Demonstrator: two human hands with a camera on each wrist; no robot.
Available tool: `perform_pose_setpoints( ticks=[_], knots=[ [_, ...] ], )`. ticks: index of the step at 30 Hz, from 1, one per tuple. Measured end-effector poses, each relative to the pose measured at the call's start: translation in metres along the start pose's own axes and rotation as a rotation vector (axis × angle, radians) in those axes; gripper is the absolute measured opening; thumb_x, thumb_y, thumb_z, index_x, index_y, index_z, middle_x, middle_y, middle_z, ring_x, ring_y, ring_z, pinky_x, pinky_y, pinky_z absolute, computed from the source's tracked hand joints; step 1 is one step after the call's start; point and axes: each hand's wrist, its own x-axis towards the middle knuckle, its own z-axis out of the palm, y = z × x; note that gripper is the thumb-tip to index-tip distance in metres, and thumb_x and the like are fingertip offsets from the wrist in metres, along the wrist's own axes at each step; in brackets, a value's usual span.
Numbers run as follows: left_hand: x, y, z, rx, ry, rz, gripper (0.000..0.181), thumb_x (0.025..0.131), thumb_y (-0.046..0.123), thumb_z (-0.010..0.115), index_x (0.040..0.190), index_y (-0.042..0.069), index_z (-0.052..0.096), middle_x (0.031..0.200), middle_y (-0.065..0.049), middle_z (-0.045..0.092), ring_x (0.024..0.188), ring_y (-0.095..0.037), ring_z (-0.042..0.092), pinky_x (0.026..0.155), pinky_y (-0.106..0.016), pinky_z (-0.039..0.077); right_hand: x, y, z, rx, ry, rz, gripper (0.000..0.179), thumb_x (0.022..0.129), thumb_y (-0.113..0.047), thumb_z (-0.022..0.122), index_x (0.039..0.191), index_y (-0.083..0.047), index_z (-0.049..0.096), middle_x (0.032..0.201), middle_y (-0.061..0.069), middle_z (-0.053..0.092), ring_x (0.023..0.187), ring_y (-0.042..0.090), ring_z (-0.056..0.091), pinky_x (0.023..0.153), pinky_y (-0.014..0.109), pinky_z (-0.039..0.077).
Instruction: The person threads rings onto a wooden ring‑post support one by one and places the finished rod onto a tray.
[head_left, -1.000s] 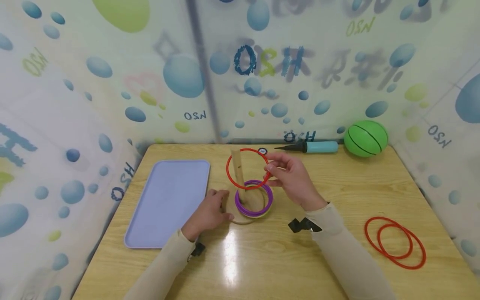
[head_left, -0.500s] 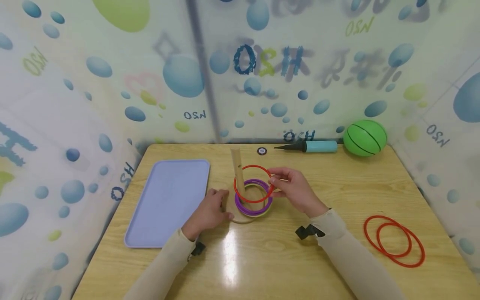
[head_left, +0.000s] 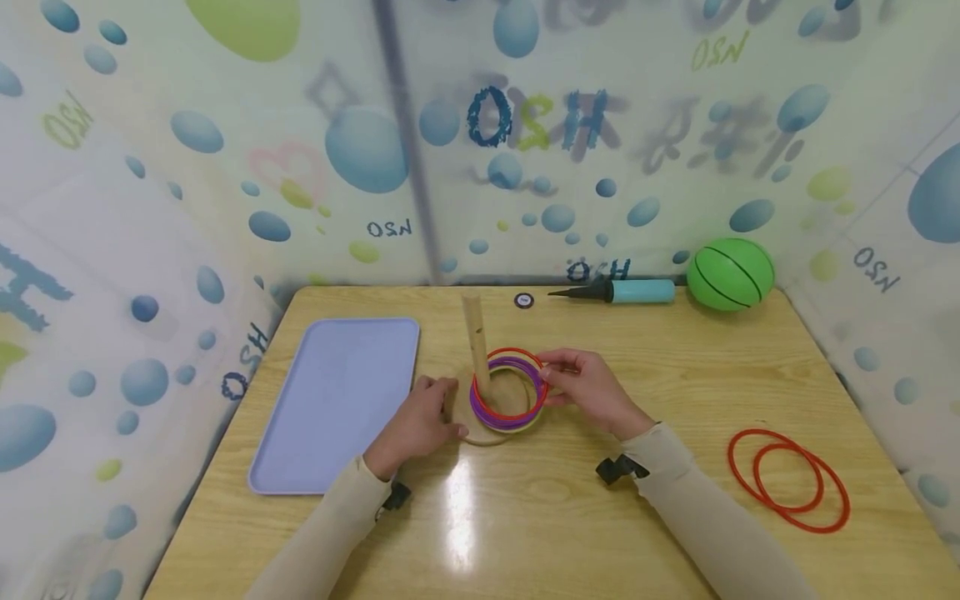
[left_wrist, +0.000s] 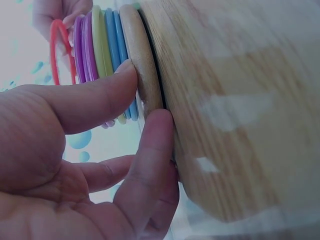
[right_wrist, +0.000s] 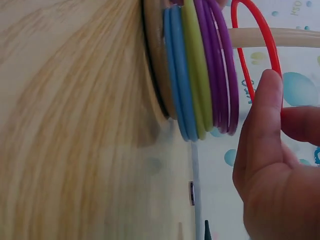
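Observation:
In the head view a wooden peg (head_left: 474, 337) stands on a round wooden base (head_left: 459, 408). Purple rings (right_wrist: 216, 75), yellow-green rings (right_wrist: 196, 75) and blue rings (right_wrist: 179, 75) are stacked around the peg, the blue ones lowest. My right hand (head_left: 592, 387) pinches a red ring (right_wrist: 270, 40) between thumb and fingers. That ring encircles the peg just above the purple ones, with a gap still visible in the right wrist view. My left hand (head_left: 416, 421) grips the base's left edge, thumb on its rim in the left wrist view.
Two red rings (head_left: 817, 522) overlap at the table's right. A lavender tray (head_left: 337, 400) lies to the left. Along the back are a small black-and-white disc (head_left: 523, 301), a blue hand pump (head_left: 643, 291) and a green ball (head_left: 731, 275). Patterned walls enclose the table (head_left: 555, 533).
My right hand has lowered the red ring along the peg, from near its top to just above the purple rings. The left hand has kept its place on the base.

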Motion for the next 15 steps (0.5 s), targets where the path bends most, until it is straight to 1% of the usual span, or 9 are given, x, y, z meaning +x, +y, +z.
perform_pose_setpoints(
  ticks=[4, 8, 12, 15],
  knots=[
    [0.0007, 0.0003, -0.0001, -0.002, -0.007, -0.012, 0.083, 0.085, 0.021, 0.090, 0.154, -0.002, 0.049, 0.137, -0.027, 0.054, 0.118, -0.035, 0.060, 0.106, -0.052, 0.051, 0.0023, 0.0037, 0.0006, -0.054, 0.014, -0.009, 0.036, 0.104, -0.004, 0.065, 0.139, 0.006, 0.063, 0.120, 0.018, 0.069, 0.090, 0.015, 0.071, 0.074, 0.034, 0.065],
    [0.0012, -0.0001, 0.0002, 0.002, -0.005, -0.009, 0.083, 0.084, 0.022, 0.090, 0.153, -0.002, 0.050, 0.137, -0.027, 0.054, 0.118, -0.036, 0.060, 0.106, -0.052, 0.051, 0.0046, 0.0041, 0.0017, -0.124, 0.035, -0.008, 0.035, 0.104, -0.006, 0.066, 0.136, 0.006, 0.064, 0.126, 0.024, 0.070, 0.090, 0.018, 0.072, 0.076, 0.037, 0.065],
    [0.0011, -0.0005, 0.0003, 0.001, -0.004, -0.005, 0.083, 0.084, 0.021, 0.090, 0.153, -0.003, 0.050, 0.136, -0.027, 0.054, 0.118, -0.036, 0.060, 0.106, -0.053, 0.051, 0.0070, 0.0045, 0.0022, -0.172, 0.067, 0.004, 0.031, 0.103, -0.007, 0.068, 0.131, 0.006, 0.067, 0.121, 0.023, 0.071, 0.084, 0.016, 0.071, 0.076, 0.037, 0.065],
    [0.0003, -0.0002, 0.0002, 0.001, -0.002, -0.003, 0.083, 0.084, 0.021, 0.091, 0.152, -0.003, 0.050, 0.136, -0.027, 0.054, 0.118, -0.036, 0.060, 0.105, -0.053, 0.051, 0.0087, 0.0059, 0.0025, -0.195, 0.083, 0.008, 0.027, 0.101, -0.007, 0.069, 0.126, 0.004, 0.069, 0.114, 0.021, 0.072, 0.080, 0.014, 0.069, 0.074, 0.035, 0.065]
  ],
)
